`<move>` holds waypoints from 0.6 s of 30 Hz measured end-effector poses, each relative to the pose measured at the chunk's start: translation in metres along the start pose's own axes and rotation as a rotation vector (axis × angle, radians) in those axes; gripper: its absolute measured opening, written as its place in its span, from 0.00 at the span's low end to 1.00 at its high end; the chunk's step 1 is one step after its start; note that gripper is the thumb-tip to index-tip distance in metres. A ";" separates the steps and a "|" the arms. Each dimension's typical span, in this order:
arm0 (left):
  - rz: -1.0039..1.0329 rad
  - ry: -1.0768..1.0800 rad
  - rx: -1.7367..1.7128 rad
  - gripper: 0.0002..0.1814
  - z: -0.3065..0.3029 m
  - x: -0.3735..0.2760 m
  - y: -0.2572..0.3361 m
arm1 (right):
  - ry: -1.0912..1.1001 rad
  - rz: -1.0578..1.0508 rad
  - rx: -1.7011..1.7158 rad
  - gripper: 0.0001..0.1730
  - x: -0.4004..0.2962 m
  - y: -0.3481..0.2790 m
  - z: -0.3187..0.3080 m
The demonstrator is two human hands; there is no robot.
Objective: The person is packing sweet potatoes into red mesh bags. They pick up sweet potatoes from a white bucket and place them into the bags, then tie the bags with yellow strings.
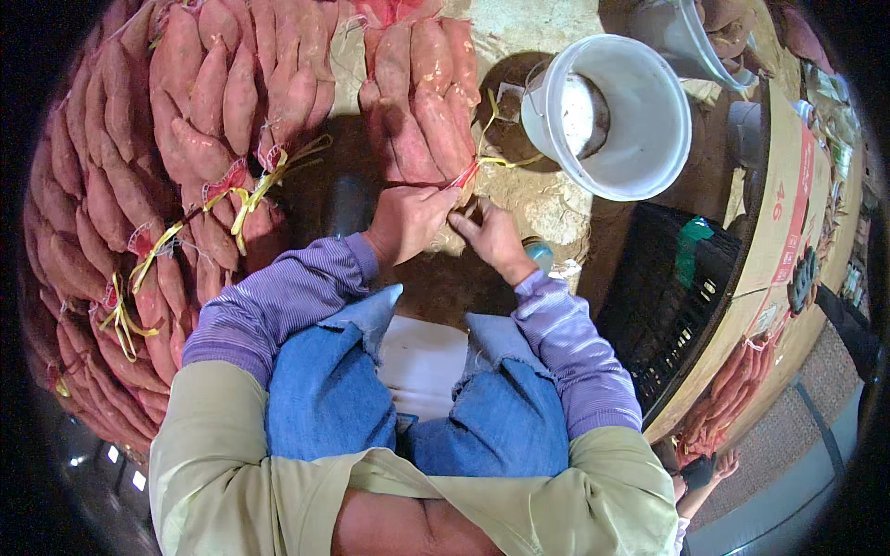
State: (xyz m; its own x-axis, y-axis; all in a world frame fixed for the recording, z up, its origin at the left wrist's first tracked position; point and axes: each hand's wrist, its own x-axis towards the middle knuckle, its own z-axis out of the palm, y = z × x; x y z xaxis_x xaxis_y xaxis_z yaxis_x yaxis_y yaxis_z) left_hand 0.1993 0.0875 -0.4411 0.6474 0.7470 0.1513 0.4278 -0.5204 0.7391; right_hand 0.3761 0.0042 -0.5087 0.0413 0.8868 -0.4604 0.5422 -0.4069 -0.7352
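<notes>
A red mesh bag of sweet potatoes [424, 104] lies before me, its gathered end towards my hands. My left hand [411, 221] pinches the red mesh neck of the bag, near a strand of yellow tie [507, 162] that runs off to the right. Close beside it on the right, my right hand [490, 235] has thumb and forefinger bent together at the same end; whether it grips a bit of tie or mesh is too small to tell. Both hands are bare below purple striped sleeves.
Netted sweet potatoes with yellow ties [208, 104] are piled at the left. A white plastic bucket [612, 118] stands at the upper right, another [667, 42] behind it. A black plastic crate [667, 299] and a cardboard box [779, 201] are at the right. Another person's hand [726, 464] shows lower right.
</notes>
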 end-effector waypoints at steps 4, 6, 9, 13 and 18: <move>-0.008 0.045 -0.010 0.14 -0.006 -0.003 -0.004 | 0.256 -0.009 0.082 0.23 -0.037 -0.039 -0.038; -0.041 0.033 0.004 0.20 -0.008 -0.006 -0.005 | 0.535 0.100 0.471 0.22 -0.046 -0.036 -0.060; -0.131 -0.017 0.078 0.25 -0.009 0.004 0.003 | 0.742 0.262 1.030 0.23 -0.039 -0.054 -0.113; -0.141 -0.025 0.050 0.27 0.004 0.007 0.000 | 0.755 0.277 0.855 0.17 -0.010 -0.032 -0.150; -0.083 0.013 0.068 0.25 -0.008 0.006 0.003 | 0.630 0.276 1.166 0.20 -0.012 -0.042 -0.164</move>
State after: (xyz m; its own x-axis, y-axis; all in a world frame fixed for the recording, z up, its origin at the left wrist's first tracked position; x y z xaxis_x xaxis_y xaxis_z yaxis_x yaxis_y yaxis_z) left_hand 0.1995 0.0941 -0.4322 0.6001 0.7936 0.1005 0.5213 -0.4833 0.7034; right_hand 0.4910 0.0462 -0.3905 0.5774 0.5672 -0.5872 -0.5547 -0.2552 -0.7920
